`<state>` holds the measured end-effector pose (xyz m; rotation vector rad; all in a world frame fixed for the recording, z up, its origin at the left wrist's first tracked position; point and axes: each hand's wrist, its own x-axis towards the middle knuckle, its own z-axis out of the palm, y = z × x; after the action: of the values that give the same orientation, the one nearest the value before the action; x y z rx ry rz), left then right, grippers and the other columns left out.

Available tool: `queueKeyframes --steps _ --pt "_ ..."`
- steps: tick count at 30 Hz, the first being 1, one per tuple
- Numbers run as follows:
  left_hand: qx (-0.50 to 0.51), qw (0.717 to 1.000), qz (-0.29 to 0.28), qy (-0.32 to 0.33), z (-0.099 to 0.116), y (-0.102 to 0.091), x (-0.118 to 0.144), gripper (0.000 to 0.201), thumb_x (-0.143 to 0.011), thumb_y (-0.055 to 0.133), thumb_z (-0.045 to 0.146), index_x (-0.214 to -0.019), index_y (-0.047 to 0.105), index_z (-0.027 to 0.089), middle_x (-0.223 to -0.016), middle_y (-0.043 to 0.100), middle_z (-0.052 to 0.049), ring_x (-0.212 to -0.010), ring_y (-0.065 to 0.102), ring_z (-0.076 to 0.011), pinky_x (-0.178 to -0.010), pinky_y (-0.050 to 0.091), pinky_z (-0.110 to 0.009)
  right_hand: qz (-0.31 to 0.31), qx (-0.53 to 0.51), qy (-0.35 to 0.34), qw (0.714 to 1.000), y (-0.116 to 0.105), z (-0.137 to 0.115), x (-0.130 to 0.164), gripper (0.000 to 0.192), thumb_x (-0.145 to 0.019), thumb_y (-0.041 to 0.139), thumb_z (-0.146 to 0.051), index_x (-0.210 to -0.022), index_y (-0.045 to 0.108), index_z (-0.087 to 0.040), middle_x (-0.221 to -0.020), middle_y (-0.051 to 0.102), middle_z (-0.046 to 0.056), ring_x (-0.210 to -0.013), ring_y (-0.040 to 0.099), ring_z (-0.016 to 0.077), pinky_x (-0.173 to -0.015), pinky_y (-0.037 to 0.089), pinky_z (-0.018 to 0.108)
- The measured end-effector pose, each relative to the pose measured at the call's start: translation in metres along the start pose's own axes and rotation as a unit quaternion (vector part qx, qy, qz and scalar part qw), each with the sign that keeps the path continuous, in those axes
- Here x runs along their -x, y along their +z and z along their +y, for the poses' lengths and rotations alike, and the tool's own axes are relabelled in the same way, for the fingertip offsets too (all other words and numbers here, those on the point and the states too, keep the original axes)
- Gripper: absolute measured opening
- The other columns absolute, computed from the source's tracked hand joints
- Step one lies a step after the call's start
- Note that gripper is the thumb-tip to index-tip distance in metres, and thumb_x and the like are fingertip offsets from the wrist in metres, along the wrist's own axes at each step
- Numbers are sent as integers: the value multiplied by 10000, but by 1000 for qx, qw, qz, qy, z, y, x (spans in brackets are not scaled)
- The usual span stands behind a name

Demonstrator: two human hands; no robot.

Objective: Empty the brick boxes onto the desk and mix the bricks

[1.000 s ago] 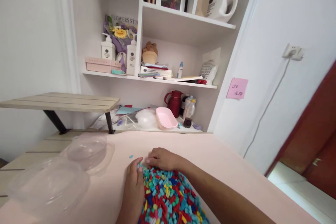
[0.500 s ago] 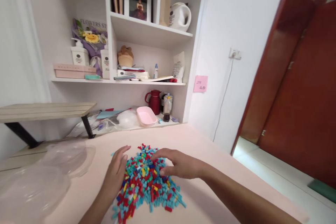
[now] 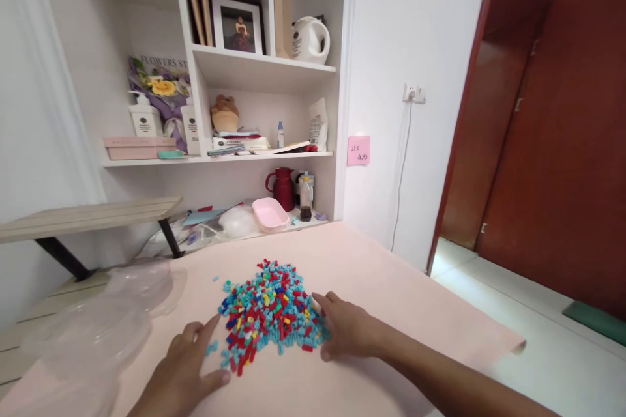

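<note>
Both of our hands lie flat on the pink table top (image 3: 391,287), one on each side of the pile of small plastic pieces (image 3: 268,309). Our left hand (image 3: 188,368) rests palm down with its fingers spread and pinches nothing; its fingertips sit just beside the pile's near left edge, next to a loose teal piece (image 3: 212,347). Our right hand (image 3: 349,332) is also flat and open, its fingers touching the pile's right edge, and it holds nothing either. The pile sits near the middle of the table, well apart from the shelves (image 3: 264,68) behind it. It is a low, loose mound of tiny blocks, mostly teal and red with some yellow and dark blue, and its outline is ragged, with single bits strayed off it, one lone teal one (image 3: 215,279) beyond its far left side. We judge the risk to be scattering: the pieces look light and unbound, so a quick sweep or a nudge from either palm could send them skidding across the smooth top, and those pushed right could run toward the table's edge and drop to the floor (image 3: 513,313). Clear plastic bowls (image 3: 92,332) stand on the left, close to our left arm, and a careless elbow could knock them.
</note>
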<state>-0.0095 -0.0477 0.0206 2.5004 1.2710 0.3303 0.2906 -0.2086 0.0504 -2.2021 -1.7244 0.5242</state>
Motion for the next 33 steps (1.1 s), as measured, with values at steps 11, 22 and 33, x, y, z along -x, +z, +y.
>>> queueKeyframes --steps 11,22,33 --pt "124 992 -18 3 53 10 -50 647 -621 624 211 -1255 495 176 -1215 552 -110 -1009 613 -238 -831 462 -293 31 -69 -38 996 14 -42 -66 659 -507 812 -221 -1122 574 -194 -1140 564 71 -939 569 227 -719 434 285" --pt "207 974 -39 82 98 -37 -77 564 -642 624 212 -1199 535 204 -1147 650 -60 -996 626 -236 -865 477 -325 45 -135 -150 978 -31 -85 -101 525 -626 754 -192 -1138 642 -231 -1143 623 44 -1022 590 235 -835 471 305" --pt "119 990 -76 -14 28 -40 -57 914 -556 653 305 -1430 406 204 -1471 367 -118 -1243 503 -310 -1003 432 -356 -75 -39 -52 995 -53 8 -111 942 -508 840 -239 -1385 496 -263 -1315 482 133 -995 631 310 -700 547 356"
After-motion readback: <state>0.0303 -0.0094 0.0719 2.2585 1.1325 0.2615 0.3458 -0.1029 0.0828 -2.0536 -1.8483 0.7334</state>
